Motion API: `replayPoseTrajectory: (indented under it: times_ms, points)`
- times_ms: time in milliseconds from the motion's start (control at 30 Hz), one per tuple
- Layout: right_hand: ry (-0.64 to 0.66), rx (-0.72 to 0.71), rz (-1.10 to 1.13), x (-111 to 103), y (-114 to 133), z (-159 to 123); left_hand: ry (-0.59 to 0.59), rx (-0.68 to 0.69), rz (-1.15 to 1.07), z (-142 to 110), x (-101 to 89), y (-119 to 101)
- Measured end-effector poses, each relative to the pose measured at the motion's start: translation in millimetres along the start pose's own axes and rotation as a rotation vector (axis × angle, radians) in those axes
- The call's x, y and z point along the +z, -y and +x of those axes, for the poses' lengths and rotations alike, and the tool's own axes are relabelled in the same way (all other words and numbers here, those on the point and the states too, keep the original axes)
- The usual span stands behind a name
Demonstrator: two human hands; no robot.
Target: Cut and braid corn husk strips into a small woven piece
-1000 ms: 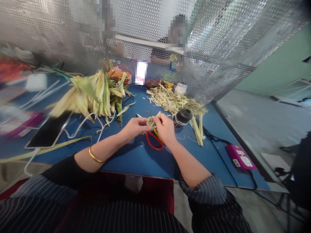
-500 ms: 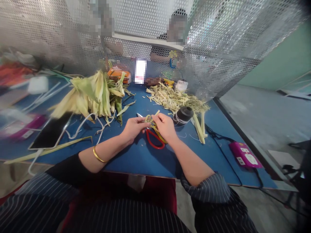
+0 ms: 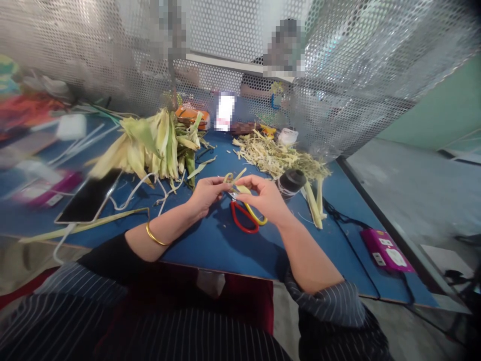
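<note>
Over the middle of the table, my left hand (image 3: 206, 195) pinches a small looped piece of corn husk between thumb and fingers. Facing it, my right hand (image 3: 267, 200) is closed on a pale corn husk strip (image 3: 243, 189), which runs between its thumb and fingers to the loop. The fingers hide part of the piece, so I cannot tell how it is twisted. Under both hands lie scissors (image 3: 244, 219) with one red and one yellow handle. To the right of my right hand stands a black cone of thread (image 3: 291, 181).
A heap of corn husks (image 3: 150, 145) lies at left, beside a phone (image 3: 90, 196) and white cable. Shredded husk (image 3: 278, 155) is piled at the back right. A magenta box (image 3: 387, 250) with cables sits near the right edge. A perforated screen (image 3: 233, 30) stands behind, people beyond it.
My right hand has shifted slightly away from the left, its fingers more spread, with more husk strip showing. More of the scissors' handles is visible. The whole view has swung a little left.
</note>
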State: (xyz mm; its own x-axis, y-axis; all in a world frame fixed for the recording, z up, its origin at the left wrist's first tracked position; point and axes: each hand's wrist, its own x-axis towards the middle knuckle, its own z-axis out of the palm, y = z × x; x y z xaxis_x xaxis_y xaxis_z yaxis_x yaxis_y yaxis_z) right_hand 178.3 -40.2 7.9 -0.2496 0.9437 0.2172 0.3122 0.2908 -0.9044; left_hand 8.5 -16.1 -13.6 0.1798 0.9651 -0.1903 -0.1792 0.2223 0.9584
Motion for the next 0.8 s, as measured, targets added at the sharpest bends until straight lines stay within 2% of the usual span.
replayPoseTrajectory:
  times_ms: [133, 300, 433, 567, 700, 800]
  points:
    - [0.024, -0.097, -0.044, 0, 3, -1, 0.005, -0.002, 0.003, 0, 0.2, -1]
    - [-0.238, -0.162, -0.105, 3, 0, 1, 0.077, 0.06, 0.082, -2, 1.4, 1]
    - [-0.231, -0.014, 0.036, 11, -2, 2, 0.113, 0.099, 0.175, -5, 4.2, 2]
    - [-0.298, 0.072, 0.108, 15, -4, 1, 0.073, 0.116, 0.167, -6, 6.9, 1]
    - [-0.305, 0.139, 0.037, 14, -11, 0, 0.012, 0.151, 0.222, -2, 4.5, 4]
    - [-0.267, 0.181, -0.048, 11, -17, 1, -0.019, 0.238, 0.314, 3, 0.2, 10]
